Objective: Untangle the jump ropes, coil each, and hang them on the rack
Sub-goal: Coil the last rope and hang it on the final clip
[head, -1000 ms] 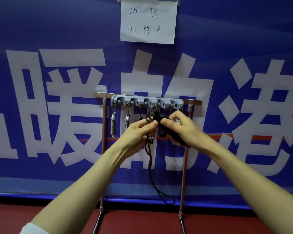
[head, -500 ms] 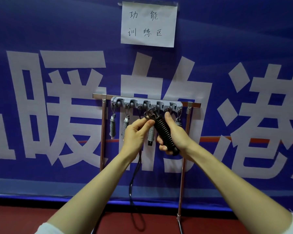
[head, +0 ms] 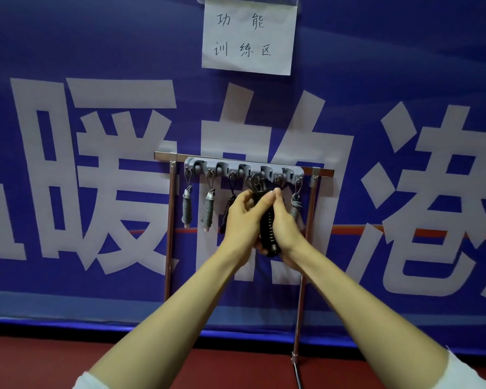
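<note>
Blue fabric banner [head: 68, 37] with big white characters fills the back, and in front stands a silver metal tube rack [head: 169, 220] with a grey plastic hook strip [head: 230, 164] at its 12 o'clock. Left hand [head: 240, 220] at 9 o'clock and right hand [head: 285, 223] at 3 o'clock of a black coiled jump rope [head: 268, 231], each grip curled round the upright bundle, top loops at the strip's fourth hook, hooked or not unclear. Two grey coiled ropes [head: 187, 209] and a thin black coil [head: 227, 209] hang at its 9 o'clock, one grey coil [head: 295, 206] at 3 o'clock.

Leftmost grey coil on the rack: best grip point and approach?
Take the wrapped middle of the leftmost grey coil from the front, pinching its left and right sides. It hangs upright from a rack hook by a thin loop, so the thick wrapped body is probably the firm part.
</note>
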The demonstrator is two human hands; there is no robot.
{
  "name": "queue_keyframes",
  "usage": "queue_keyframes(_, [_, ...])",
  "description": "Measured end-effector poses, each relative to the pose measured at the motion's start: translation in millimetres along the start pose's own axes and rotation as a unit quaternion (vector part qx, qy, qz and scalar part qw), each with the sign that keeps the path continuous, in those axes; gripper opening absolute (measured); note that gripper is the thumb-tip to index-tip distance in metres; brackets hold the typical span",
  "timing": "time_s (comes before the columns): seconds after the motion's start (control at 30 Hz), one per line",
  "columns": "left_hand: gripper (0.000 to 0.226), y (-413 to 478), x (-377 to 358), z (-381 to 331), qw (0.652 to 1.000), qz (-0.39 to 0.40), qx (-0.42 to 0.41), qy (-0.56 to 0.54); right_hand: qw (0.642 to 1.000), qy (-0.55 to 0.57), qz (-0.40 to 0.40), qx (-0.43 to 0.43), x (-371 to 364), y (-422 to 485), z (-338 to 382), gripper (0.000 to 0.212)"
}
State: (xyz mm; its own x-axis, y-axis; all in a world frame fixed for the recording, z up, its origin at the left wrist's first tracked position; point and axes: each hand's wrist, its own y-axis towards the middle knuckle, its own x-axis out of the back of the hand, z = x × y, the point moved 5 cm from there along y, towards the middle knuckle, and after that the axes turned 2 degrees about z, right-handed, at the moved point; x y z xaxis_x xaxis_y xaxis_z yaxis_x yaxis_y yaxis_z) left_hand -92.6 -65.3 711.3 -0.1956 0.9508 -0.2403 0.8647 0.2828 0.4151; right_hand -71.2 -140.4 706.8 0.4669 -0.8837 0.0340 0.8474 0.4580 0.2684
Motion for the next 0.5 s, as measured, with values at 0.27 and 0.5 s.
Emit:
queue_keyframes(0.27, [0.029,4,14,-24,0.984,0.091,0.067,-0.14,0.964,-0.214,-0.145,0.06,45,8,24,0.032])
queue_keyframes(0.5, [0.038,-2,12,-11,0.952,0.179,0.127,-0.212,0.979,-0.172,0.073,0.077,31,12,24,0.032])
